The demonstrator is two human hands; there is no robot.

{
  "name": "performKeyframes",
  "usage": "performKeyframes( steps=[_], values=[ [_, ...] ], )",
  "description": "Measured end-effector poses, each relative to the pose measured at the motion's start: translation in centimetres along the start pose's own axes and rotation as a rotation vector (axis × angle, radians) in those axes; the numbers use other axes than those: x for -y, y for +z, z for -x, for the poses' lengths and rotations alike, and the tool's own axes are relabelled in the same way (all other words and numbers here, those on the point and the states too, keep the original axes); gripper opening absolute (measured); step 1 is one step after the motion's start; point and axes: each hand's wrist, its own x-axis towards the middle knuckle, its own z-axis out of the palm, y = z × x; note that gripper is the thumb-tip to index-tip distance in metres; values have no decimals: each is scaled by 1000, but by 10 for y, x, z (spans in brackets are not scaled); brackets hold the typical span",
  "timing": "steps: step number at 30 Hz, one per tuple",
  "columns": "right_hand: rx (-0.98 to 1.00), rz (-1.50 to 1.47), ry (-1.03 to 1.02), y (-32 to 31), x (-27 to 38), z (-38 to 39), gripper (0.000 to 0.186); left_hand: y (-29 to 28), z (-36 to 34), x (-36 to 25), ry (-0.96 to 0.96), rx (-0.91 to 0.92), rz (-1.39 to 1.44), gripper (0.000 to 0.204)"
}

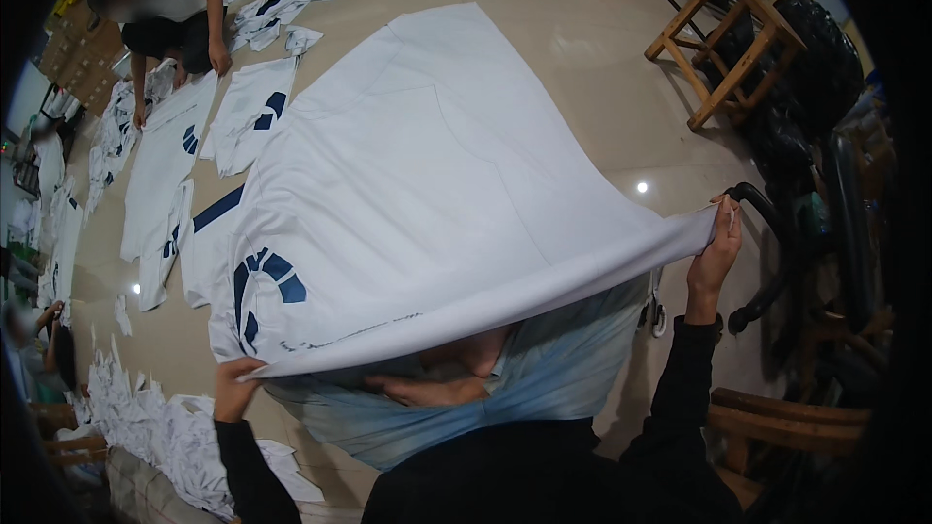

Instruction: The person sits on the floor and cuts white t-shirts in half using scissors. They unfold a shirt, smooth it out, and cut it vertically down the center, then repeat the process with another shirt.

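One white cloth (437, 175) is filling the centre of the frame, spreading over the floor (573, 29), which is probably bearing its far part. At lower left the left hand (235, 389) and at centre right the right hand (716, 250) are pinching its near edge, likely standing wide apart to keep it taut; white pieces (165, 163) are lying at upper left.

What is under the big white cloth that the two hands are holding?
Below the near edge of the white cloth, blue fabric, a bare foot and, apparently, scissors show. The rest of what lies beneath is covered and cannot be seen.
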Motion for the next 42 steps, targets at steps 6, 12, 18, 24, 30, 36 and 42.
performKeyframes(
  steps=[6,12,18,24,30,36,42],
  values=[
    [-80,42,17,5,-5,-17,23,-93,-8,-49,226,-100,146,24],
    [17,184,31,43,-54,-53,25,-55,-93,-103,241,-402,153,31],
    [156,344,-1,91,-161,-94,31,11,-226,-56,155,-451,383,27],
    [191,596,-58,170,-231,-132,29,29,-341,-41,248,-600,41,35],
    [192,856,-115,238,-324,-226,34,40,-474,-41,306,-598,-121,38],
    [206,818,-152,333,-362,-284,43,37,-560,-38,284,-676,-386,47],
    [306,1066,-130,389,-396,-347,39,45,-633,-38,131,-601,-370,54]
  ],
)
